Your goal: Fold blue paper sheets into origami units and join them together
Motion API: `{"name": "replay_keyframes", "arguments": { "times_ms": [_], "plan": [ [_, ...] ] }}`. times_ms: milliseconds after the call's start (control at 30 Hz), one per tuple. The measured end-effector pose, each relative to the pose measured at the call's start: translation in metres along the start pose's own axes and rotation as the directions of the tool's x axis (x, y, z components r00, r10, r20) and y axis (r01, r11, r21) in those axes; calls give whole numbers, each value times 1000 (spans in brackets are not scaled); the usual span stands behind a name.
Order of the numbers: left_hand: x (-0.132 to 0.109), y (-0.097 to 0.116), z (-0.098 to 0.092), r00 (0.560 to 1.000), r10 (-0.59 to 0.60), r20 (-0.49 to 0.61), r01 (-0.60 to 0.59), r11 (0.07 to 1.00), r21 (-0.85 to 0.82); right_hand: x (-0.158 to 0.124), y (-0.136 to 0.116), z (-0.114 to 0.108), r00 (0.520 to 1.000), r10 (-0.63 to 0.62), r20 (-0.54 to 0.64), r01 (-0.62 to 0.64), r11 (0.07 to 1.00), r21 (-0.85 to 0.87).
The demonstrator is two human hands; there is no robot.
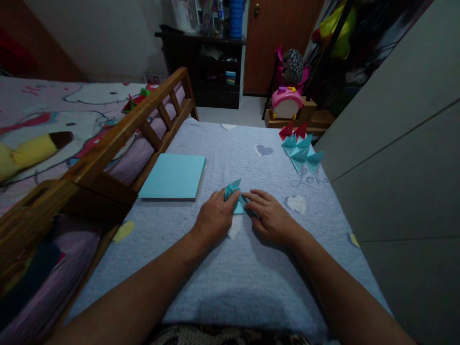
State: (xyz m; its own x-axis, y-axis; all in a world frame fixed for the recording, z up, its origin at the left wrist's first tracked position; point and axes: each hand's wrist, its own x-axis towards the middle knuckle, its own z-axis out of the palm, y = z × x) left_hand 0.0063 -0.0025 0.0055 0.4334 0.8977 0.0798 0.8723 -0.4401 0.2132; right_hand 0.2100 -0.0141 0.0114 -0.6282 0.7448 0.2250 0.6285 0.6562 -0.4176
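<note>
A small piece of folded turquoise origami paper (238, 208) lies on the bed sheet in front of me, with one pointed flap standing up at its far side. My left hand (216, 214) grips its left part between thumb and fingers. From the other side, my right hand (269, 213) touches the paper's right edge with its fingertips, its fingers stretched out and slightly apart. Parts of the folds are hidden under my left thumb and fingers. Left of my hands lies a stack of square turquoise paper (174, 176).
Folded turquoise origami pieces (301, 152) and red ones (293, 131) stand at the far right of the bed sheet (223, 278). A wooden bed rail (125, 125) runs along the left. A pale cabinet (402, 191) borders the right side.
</note>
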Motion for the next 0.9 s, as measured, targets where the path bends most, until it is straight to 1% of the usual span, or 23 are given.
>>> {"name": "replay_keyframes", "arguments": {
  "times_ms": [233, 367, 567, 700, 900],
  "plan": [
    [0, 1, -2, 1000, -4, 17, 5, 1000, -25, 0, -1, 0, 1000, 23, 19, -23, 1000, 6],
    [0, 1, -1, 1000, -10, 6, 11, 1000, -21, 1, -2, -1, 999, 25, 19, -26, 1000, 12],
    [-1, 3, -2, 999, 37, 22, -38, 998, 44, 1, -1, -2, 999, 13, 39, -13, 1000, 1],
    [-1, 5, -3, 999, 37, 37, -40, 995, 91, 1, -2, -2, 999, 27, 46, -27, 1000, -5],
    [0, 4, -1, 998, 50, 36, -53, 994, 95, 4, -6, -4, 993, 81, 88, -80, 997, -12]
  ]
}}
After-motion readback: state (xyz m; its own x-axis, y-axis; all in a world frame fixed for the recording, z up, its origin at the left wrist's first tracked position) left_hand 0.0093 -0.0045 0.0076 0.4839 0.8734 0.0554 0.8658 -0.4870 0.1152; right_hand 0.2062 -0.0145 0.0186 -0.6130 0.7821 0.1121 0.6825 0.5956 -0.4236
